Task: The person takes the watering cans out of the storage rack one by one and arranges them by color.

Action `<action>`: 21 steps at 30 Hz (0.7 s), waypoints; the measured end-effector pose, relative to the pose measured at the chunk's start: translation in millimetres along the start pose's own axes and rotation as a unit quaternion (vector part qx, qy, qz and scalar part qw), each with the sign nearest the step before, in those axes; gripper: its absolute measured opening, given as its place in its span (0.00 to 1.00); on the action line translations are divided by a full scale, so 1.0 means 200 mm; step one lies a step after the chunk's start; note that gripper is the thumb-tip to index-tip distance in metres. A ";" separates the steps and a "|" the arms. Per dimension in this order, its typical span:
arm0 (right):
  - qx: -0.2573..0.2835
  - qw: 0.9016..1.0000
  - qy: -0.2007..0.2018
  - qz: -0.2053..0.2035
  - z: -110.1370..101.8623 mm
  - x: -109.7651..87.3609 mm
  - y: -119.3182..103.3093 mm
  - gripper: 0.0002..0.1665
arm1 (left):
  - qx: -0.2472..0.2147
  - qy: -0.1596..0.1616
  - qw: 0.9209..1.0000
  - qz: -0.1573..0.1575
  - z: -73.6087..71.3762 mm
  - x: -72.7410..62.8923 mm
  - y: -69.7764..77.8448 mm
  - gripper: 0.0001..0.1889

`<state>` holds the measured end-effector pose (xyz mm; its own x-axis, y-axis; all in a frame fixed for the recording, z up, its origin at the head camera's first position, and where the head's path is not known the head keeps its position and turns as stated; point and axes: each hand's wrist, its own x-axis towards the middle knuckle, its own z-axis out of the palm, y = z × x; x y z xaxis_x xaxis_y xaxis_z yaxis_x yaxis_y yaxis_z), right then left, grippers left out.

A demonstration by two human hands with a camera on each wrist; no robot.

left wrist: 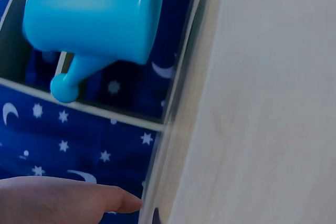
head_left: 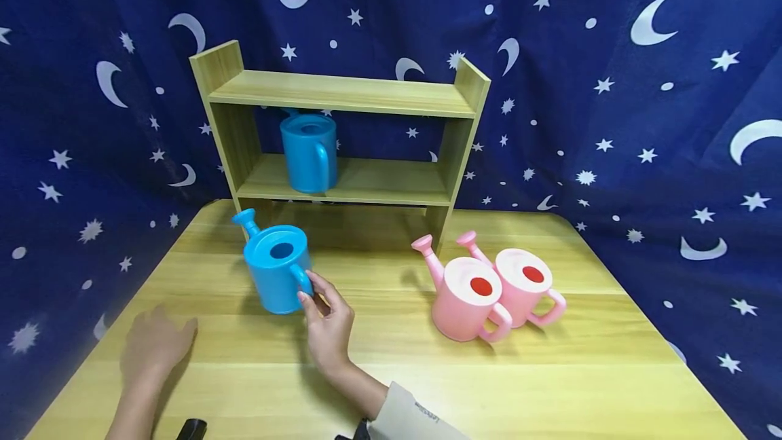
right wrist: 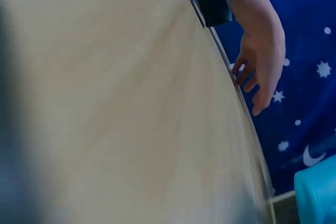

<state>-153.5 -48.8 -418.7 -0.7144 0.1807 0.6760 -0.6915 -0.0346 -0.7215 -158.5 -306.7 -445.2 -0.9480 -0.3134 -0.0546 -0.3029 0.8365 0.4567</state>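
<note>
A blue watering can (head_left: 275, 284) hangs just above the table on the left, its spout pointing to the back left. My right hand (head_left: 330, 328) pinches its handle between thumb and fingers. The left wrist view shows the same can's body (left wrist: 94, 19) with a gap between it and the tabletop. Over the table's left side is my left hand (head_left: 154, 345), apart from the can and holding nothing. In the right wrist view, that left hand (right wrist: 264, 59) has loosely bent fingers. My right hand does not show in the right wrist view.
A wooden shelf (head_left: 342, 90) stands at the back, with another blue watering can (head_left: 308, 155) on its middle board. Two pink watering cans, a nearer one (head_left: 455, 311) and a farther one (head_left: 519, 290), stand close together at the right. A starry blue curtain (head_left: 611, 121) hangs behind.
</note>
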 end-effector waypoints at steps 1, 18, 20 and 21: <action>-0.004 1.000 -0.002 -0.010 0.03 0.00 0.00 0.17 | 0.001 -0.001 1.000 -0.008 0.00 0.01 -0.01 0.41; -0.005 1.000 -0.009 0.020 0.26 -0.12 0.04 0.17 | 0.017 -0.027 0.999 -0.005 0.00 0.03 -0.03 0.46; -0.008 1.000 -0.007 0.018 0.27 -0.13 0.05 0.18 | 0.018 -0.030 0.999 -0.001 0.01 0.03 -0.03 0.47; -0.010 1.000 -0.006 0.017 0.27 -0.13 0.06 0.18 | 0.019 -0.030 0.999 -0.002 0.01 0.03 -0.04 0.47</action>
<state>-148.7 -106.2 -437.0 -0.7387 0.1670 0.6530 -0.6648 -0.0208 -0.7468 -162.8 -314.1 -450.4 -0.9509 -0.2893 -0.1101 -0.3082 0.8520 0.4232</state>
